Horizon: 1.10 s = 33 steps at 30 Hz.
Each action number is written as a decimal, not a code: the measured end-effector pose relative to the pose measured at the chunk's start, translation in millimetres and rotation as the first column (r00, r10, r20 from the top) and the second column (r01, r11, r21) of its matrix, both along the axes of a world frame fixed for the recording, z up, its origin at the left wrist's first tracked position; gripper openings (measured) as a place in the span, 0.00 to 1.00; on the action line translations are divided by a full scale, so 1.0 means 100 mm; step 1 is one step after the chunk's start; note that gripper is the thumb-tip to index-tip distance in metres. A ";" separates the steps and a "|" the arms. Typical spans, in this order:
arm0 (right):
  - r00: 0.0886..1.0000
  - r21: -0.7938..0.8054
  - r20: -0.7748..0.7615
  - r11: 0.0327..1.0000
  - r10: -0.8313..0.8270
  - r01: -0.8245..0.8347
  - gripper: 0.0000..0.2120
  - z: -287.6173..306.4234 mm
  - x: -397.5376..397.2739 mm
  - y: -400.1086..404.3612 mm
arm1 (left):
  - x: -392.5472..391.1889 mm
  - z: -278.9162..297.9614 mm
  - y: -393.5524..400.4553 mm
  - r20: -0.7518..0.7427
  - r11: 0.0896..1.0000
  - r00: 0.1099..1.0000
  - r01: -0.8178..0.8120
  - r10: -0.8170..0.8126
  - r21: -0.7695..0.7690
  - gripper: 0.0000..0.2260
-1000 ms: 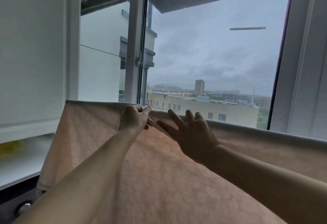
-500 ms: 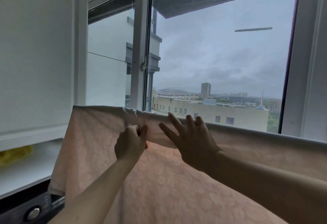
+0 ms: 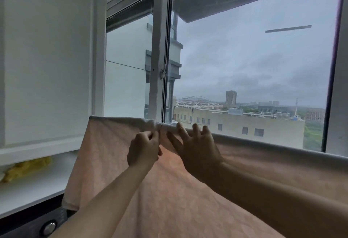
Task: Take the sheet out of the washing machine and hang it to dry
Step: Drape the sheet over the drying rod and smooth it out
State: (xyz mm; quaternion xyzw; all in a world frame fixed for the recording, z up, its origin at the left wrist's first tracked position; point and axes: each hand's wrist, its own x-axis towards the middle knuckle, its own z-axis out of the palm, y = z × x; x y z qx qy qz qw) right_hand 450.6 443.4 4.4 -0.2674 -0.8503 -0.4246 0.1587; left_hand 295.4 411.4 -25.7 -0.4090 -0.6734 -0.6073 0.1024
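Note:
A pale pink patterned sheet (image 3: 113, 153) hangs draped over a horizontal rail in front of the window, filling the lower half of the view. Its top fold is bunched near the middle. My left hand (image 3: 144, 149) pinches the sheet just below that bunched fold with curled fingers. My right hand (image 3: 195, 147) lies beside it with fingers spread and straight, fingertips pressing on the top fold. The rail itself is hidden under the cloth.
A large window (image 3: 254, 68) with a white frame post (image 3: 159, 59) stands behind the sheet. A white cabinet (image 3: 47, 59) is at the left above a white shelf with something yellow (image 3: 28, 168). A dark appliance panel with a round knob (image 3: 49, 227) sits at bottom left.
My left hand dropped from the top edge and now pinches the cloth below the fold. My right hand slid up onto the fold. The view shifted left.

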 end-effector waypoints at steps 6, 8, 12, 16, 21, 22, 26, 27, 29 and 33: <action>0.999 0.003 -0.001 0.999 0.034 -0.034 0.33 0.00 0.04 0.02 | -0.17 0.39 0.01 0.072 0.989 0.993 -0.090 0.098 -0.115 0.28; 0.999 0.004 0.000 0.999 0.040 -0.040 0.33 0.00 0.05 0.02 | -0.22 0.48 0.03 0.084 0.981 0.992 -0.082 0.098 -0.175 0.29; 1.000 -0.006 0.013 1.000 0.022 -0.022 0.33 0.00 0.05 0.02 | -0.30 0.51 0.11 0.118 0.969 0.990 -0.051 0.082 -0.240 0.23; 1.000 -0.022 -0.006 1.000 -0.014 0.014 0.33 0.00 0.01 0.01 | -0.36 0.50 0.16 0.190 0.972 0.980 0.096 -0.055 -0.213 0.16; 0.993 -0.027 -0.100 0.998 -0.059 0.056 0.36 -0.07 -0.21 0.00 | -0.58 0.45 0.09 -0.156 0.977 0.987 -0.002 -0.031 -0.211 0.22; 0.990 -0.026 -0.119 0.997 -0.075 0.073 0.37 -0.07 -0.25 -0.02 | -0.63 0.44 0.05 -0.252 0.971 0.967 -0.092 0.035 -0.219 0.22; 0.989 0.006 -0.135 0.998 -0.061 0.062 0.38 -0.09 -0.38 -0.04 | -0.82 0.31 -0.08 -0.505 0.943 0.851 -0.273 0.144 -0.192 0.17; 0.988 0.024 -0.144 0.998 -0.056 0.060 0.39 -0.10 -0.40 -0.05 | -0.87 0.27 -0.10 -0.533 0.945 0.835 -0.271 0.135 -0.185 0.16; 0.979 0.016 -0.187 0.996 -0.081 0.085 0.39 -0.09 -0.45 -0.10 | -0.93 0.23 -0.12 -0.562 0.941 0.816 -0.283 0.134 -0.186 0.16; 0.973 0.032 -0.221 0.996 -0.072 0.081 0.37 -0.11 -0.56 -0.07 | -0.93 0.14 -0.13 -0.593 0.927 0.794 -0.312 0.133 -0.209 0.19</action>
